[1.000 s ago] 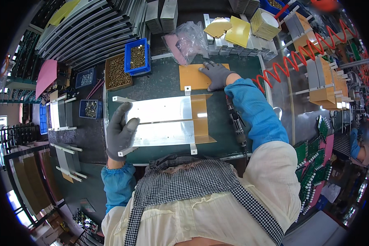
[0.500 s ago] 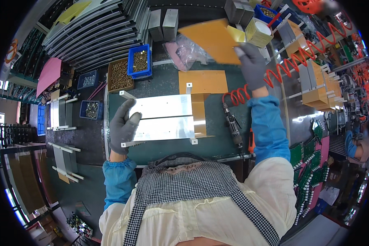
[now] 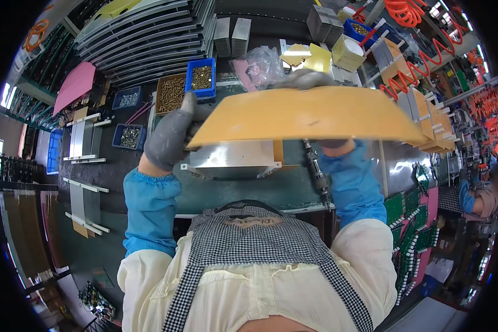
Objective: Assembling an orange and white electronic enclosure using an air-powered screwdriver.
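Note:
An orange flat sheet (image 3: 310, 113) is held up in front of me, tilted and slightly smeared by motion. My right hand (image 3: 307, 81), in a grey glove, grips its far edge; the sheet hides part of that hand. At the sheet's left end, my grey-gloved left hand (image 3: 167, 135) has its fingers at the edge, partly hidden, with the thumb pointing up. Below the sheet, a silvery metal panel (image 3: 232, 155) with white end bars lies on the green work mat (image 3: 232, 193). Another orange piece (image 3: 278, 150) shows at the panel's right end.
A power screwdriver (image 3: 317, 174) lies right of the panel. Behind are a blue bin of brass fasteners (image 3: 201, 78), a box of screws (image 3: 171, 94), plastic wrap (image 3: 264, 65) and stacked metal trays (image 3: 149, 47). Green circuit boards (image 3: 412, 213) lie at right. A red coiled hose (image 3: 420, 66) hangs there.
My right hand has brought the orange sheet from the far right to above the metal panel. My left hand has left the panel and risen to the sheet's left end.

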Demonstrator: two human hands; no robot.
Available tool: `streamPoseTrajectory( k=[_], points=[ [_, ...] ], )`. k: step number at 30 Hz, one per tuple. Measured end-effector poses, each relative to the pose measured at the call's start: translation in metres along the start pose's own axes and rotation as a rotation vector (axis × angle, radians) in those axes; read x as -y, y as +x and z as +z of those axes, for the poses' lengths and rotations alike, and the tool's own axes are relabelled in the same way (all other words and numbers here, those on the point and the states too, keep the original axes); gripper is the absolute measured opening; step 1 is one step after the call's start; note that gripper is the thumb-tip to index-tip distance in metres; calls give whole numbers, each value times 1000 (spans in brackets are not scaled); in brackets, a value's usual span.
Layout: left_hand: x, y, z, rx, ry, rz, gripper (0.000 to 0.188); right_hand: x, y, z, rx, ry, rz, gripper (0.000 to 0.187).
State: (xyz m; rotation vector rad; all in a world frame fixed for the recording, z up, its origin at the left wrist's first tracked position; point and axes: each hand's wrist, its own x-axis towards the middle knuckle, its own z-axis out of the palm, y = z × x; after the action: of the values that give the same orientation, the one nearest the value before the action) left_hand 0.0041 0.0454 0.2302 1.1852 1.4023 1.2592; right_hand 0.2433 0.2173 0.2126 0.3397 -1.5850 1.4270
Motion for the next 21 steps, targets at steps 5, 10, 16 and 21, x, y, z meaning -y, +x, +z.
streamPoseTrajectory(
  k=[5, 10, 16, 21],
  points=[
    [0, -1, 10, 17, -470, -204, 51, -1, -2, 20, -129, 70, 419, 43],
    [27, -5, -15, -240, -312, -248, 47, 12, -33, -27, -579, 81, 763, 54],
    [62, -3, -15, -172, -145, -135, 37, 21, -56, -6, -363, -106, 832, 56],
    [79, -14, -21, -258, 52, -183, 31, 11, -71, 14, -397, -172, 928, 65]
  ],
)
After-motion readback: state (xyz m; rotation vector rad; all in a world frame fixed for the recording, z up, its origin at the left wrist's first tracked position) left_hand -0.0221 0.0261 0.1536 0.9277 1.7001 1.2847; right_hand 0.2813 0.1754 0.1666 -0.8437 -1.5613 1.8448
